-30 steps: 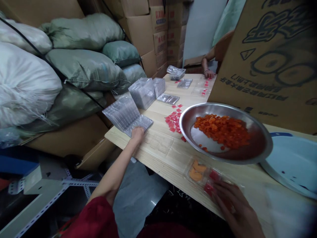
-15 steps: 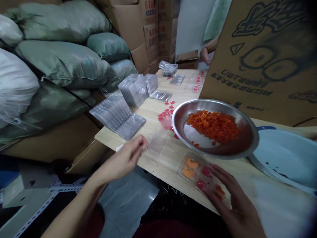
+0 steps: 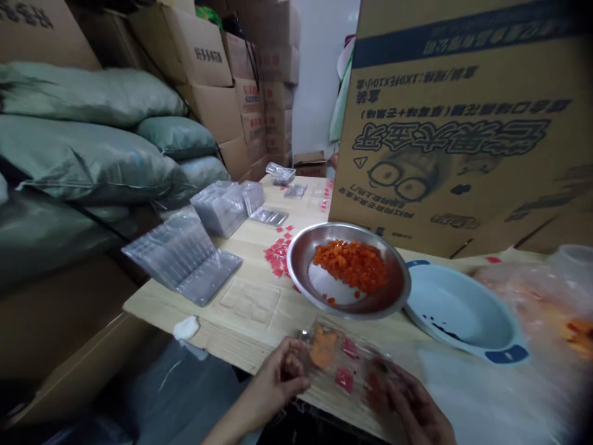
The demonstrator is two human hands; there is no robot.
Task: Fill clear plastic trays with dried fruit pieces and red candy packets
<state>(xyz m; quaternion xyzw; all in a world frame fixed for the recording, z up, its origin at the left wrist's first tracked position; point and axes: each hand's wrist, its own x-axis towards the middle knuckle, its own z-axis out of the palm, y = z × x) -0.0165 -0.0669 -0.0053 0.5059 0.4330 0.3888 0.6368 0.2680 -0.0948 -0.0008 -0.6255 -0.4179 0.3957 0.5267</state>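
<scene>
A clear plastic tray lies near the table's front edge, holding orange pieces at its left and red packets in the middle. My left hand has curled fingers closed at the tray's left end. At the right end my right hand is closed around the tray's edge, its fingertips partly blurred over the contents. A second flat clear plastic piece rests on the wood behind my left hand. Beyond the tray is a steel bowl of small orange-red pieces.
Stacked clear trays stand at the left, with red packets scattered beside the bowl. A blue basin is at the right, before a tall cardboard box. White crumpled material lies at the front edge. Sacks are piled left.
My left hand has moved right, from near the stacked trays to the filled tray's left end. A clear plastic piece now lies flat where that hand was. The camera view has shifted.
</scene>
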